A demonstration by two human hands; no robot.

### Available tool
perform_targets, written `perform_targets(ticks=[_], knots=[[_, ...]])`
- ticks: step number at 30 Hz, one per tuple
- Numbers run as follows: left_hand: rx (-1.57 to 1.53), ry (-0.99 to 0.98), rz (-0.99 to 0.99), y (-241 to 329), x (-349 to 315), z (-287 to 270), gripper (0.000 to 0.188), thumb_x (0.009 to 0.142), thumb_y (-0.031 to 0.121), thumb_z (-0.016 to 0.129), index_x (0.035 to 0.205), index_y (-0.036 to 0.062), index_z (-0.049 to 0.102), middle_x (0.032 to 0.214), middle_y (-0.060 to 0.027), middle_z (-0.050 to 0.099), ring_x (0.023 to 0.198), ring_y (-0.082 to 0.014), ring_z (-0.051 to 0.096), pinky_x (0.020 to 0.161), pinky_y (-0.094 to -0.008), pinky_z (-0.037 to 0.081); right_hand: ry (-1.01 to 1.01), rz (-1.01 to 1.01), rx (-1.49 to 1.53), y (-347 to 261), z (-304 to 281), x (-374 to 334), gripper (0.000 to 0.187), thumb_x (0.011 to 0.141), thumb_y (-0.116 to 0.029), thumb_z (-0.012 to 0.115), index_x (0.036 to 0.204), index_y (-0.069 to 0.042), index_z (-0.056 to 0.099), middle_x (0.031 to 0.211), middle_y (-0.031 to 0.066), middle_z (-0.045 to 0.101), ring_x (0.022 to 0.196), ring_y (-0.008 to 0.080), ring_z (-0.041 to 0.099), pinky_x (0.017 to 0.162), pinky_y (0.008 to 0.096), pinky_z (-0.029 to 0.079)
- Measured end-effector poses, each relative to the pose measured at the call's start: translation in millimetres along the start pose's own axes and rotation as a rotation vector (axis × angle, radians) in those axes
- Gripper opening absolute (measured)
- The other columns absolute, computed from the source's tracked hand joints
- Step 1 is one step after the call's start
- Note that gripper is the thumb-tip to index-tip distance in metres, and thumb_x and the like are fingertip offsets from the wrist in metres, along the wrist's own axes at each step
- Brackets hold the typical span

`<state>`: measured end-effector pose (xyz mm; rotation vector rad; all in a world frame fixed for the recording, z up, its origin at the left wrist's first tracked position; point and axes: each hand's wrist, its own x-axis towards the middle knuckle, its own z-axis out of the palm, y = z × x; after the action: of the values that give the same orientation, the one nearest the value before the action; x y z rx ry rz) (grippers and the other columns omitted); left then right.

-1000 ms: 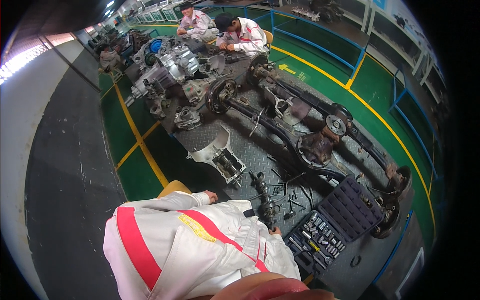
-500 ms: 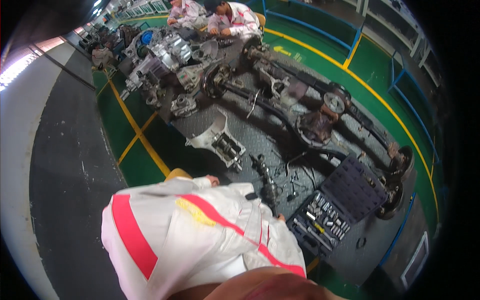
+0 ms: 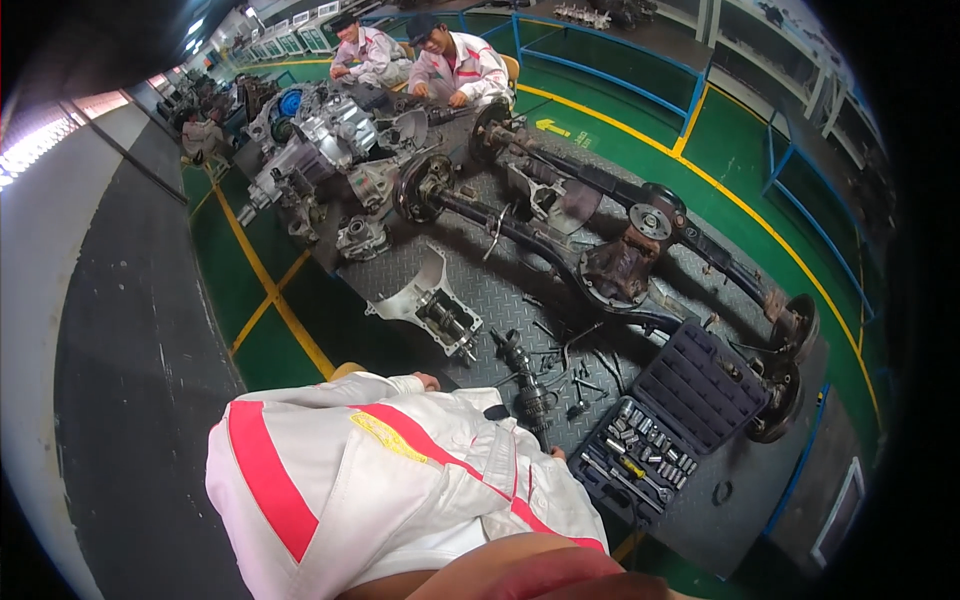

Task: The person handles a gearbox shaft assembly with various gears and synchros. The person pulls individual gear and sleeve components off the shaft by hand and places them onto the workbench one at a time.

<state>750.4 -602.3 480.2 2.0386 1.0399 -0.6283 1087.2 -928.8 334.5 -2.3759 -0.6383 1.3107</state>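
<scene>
Gear shaft (image 3: pixel 524 375) is laid loose on the chequer-plate counter (image 3: pixel 690 520), between the open gearbox housing (image 3: pixel 400 303) and the socket case (image 3: pixel 690 395), with its lower end close to the right hand (image 3: pixel 557 453). Because its body is round and no support can be made out beneath it, it could be set rolling by a nudge from the right hand or the jacket (image 3: pixel 400 480), and the gear teeth could be knocked against the plate. Loose bolts (image 3: pixel 588 386) are scattered just beside it and could be swept away or mixed up if a sleeve were dragged across them. Sockets (image 3: pixel 650 440) could likewise be tipped out if the socket case were bumped, since its lid is left raised. The right fingers are largely hidden by the sleeve, so whether the shaft is gripped or merely neared cannot be told. The left hand (image 3: pixel 427 381) is held near the housing, apart from it; no object can be seen in it, and how far its fingers are opened cannot be told. Compared with the frame half a second earlier, the view has been shifted slightly, and the nearer co-worker's head (image 3: pixel 428 35), bowed then, has been raised; the shaft, housing and case are left in the same arrangement.
</scene>
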Motion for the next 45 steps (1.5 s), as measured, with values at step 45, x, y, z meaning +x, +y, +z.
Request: perform_targets(ticks=[45], knots=[[0.333, -0.459, 0.389, 32.9, 41.9, 34.8, 0.02, 0.089, 0.011, 0.051, 0.105, 0.0079, 0.064, 0.093, -0.0078, 0.069, 0.092, -0.0187, 0.066, 0.085, -0.0296, 0.05, 1.099, -0.36, 2.585, 195.1, -124.2, -294.8, 0.004, 0.079, -0.004, 0.054, 0.075, -0.004, 0.056, 0.068, 0.0113, 0.059, 0.064, 0.0233, 0.06, 0.061, 0.0363, 0.053]])
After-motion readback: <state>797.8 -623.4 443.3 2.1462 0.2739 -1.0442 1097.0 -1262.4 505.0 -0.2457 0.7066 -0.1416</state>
